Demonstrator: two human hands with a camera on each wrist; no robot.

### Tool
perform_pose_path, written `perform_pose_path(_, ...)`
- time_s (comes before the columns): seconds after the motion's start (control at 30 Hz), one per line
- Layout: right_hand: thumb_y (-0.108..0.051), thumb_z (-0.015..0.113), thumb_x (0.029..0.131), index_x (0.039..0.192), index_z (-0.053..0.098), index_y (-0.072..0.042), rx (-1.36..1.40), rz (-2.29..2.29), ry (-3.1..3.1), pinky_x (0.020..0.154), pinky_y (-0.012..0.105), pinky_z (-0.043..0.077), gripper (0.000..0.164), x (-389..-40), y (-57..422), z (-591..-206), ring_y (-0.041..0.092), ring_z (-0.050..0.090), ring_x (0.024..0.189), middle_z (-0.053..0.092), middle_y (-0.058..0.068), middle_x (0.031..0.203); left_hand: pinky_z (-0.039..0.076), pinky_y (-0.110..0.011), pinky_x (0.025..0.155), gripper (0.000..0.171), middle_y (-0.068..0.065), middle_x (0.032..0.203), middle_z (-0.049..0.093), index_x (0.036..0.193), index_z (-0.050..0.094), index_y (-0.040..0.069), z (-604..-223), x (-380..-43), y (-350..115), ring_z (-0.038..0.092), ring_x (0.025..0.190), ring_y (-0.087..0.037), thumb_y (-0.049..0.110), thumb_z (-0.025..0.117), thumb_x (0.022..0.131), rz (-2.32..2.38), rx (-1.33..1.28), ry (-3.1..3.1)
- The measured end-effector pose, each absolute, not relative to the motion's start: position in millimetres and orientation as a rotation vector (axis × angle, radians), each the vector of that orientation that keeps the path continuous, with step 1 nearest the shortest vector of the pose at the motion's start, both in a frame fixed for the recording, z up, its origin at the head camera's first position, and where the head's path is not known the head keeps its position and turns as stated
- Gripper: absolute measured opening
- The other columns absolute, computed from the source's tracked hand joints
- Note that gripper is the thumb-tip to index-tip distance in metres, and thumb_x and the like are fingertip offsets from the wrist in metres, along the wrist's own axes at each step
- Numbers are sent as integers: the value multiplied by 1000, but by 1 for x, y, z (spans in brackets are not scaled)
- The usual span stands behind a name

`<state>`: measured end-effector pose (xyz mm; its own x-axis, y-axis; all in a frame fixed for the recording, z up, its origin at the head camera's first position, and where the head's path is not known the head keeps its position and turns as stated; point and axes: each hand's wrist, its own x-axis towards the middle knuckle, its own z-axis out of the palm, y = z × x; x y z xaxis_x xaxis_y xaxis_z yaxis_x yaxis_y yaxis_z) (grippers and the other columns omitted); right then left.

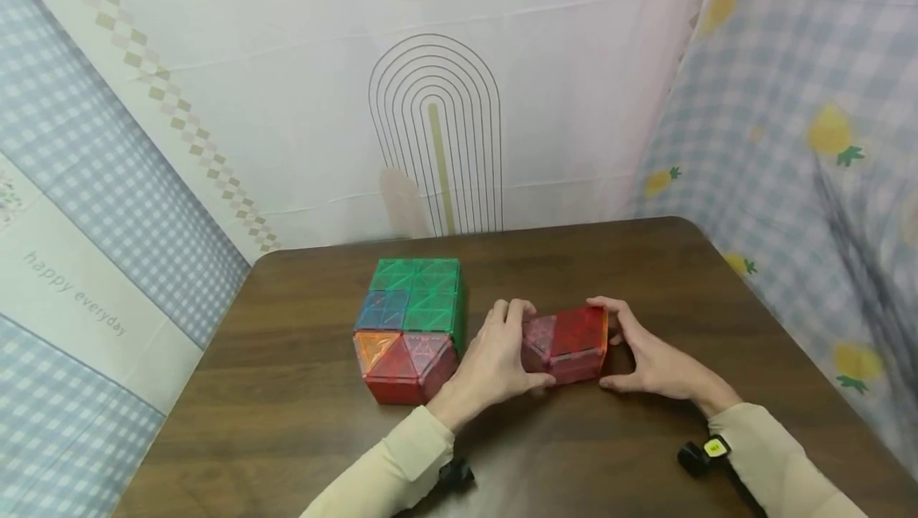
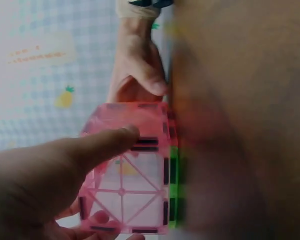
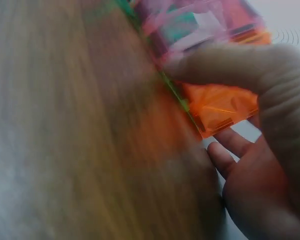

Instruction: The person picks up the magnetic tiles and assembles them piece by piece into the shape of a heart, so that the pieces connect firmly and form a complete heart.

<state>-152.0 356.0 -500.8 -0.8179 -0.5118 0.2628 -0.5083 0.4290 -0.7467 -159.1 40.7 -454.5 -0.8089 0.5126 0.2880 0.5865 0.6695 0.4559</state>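
Right of centre on the table, in the head view, is a small box of magnetic tiles, red and pink on top. Its orange end wall and a green tile along its bottom edge show in the wrist views. My left hand grips its left end, thumb on the near pink wall and fingers behind. From the other end my right hand holds the box, thumb at the near corner and fingers at the far side.
Close to my left hand stands a larger magnetic-tile block, with green, blue, orange, red and pink tiles. A brown wooden table carries both. Printed cloth hangs behind its back edge, and checked cloth on the right.
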Motion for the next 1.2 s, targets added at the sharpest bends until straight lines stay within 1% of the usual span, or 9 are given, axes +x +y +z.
perform_pose_path(0.13,-17,97,89,175,17,-17,-880,-1473,2618,98,28,57,118,-155,349,-503,15,64,119,47,12,154,63,-37,95,98,-8,132,60,150,54,13,-446,-159,36,65,115,-22,54,104,75,-735,-903,-2739)
perform_pose_path(0.23,-9,95,90,174,20,-19,-822,-1595,2565,99,26,57,113,-159,344,-508,16,63,123,47,15,153,59,-43,105,90,-11,139,60,150,59,14,-425,-168,14,64,124,-27,53,100,80,-780,-891,-2715)
perform_pose_path(0.4,-4,91,93,171,27,-15,-640,-1678,2746,98,22,58,101,-162,326,-514,25,61,130,50,21,152,47,-64,119,72,-21,154,53,150,65,14,-388,-196,-72,51,145,-41,41,95,90,-927,-726,-2719)
perform_pose_path(0.5,-8,89,96,167,32,-7,-513,-1683,2871,94,20,58,91,-160,309,-515,34,64,128,53,24,150,42,-71,120,70,-22,159,53,154,63,15,-391,-216,-134,46,150,-44,40,91,95,-950,-629,-2772)
perform_pose_path(0.57,-10,89,97,167,31,-5,-499,-1712,2832,96,20,58,91,-157,299,-515,40,62,132,50,25,155,44,-72,118,69,-24,160,54,158,60,14,-401,-227,-170,48,149,-48,38,87,99,-999,-624,-2828)
perform_pose_path(0.67,-13,93,93,172,26,-9,-507,-1756,2737,101,22,58,104,-157,287,-512,42,57,141,45,24,163,54,-67,111,70,-28,163,51,166,50,13,-418,-239,-207,53,147,-52,31,80,105,-1255,-710,-2898)
perform_pose_path(0.8,-15,97,89,175,24,-15,-509,-1747,2724,102,24,59,112,-167,276,-511,37,55,144,46,20,164,64,-55,97,74,-29,169,42,173,39,25,-435,-248,-224,51,149,-52,29,75,109,-1711,-744,-2907)
perform_pose_path(0.93,-11,98,86,174,28,-12,-517,-1760,2702,101,29,61,113,-181,265,-512,36,56,142,49,20,160,65,-49,92,74,-27,168,40,172,40,34,-442,-251,-223,50,149,-50,34,77,108,-1857,-687,-2877)
perform_pose_path(1.2,-19,99,87,175,29,-13,-559,-1722,2642,103,38,61,112,-205,235,-516,35,56,140,44,17,162,66,-47,87,76,-29,165,41,171,41,30,-446,-249,-224,52,146,-49,29,80,106,-1911,-631,-2852)
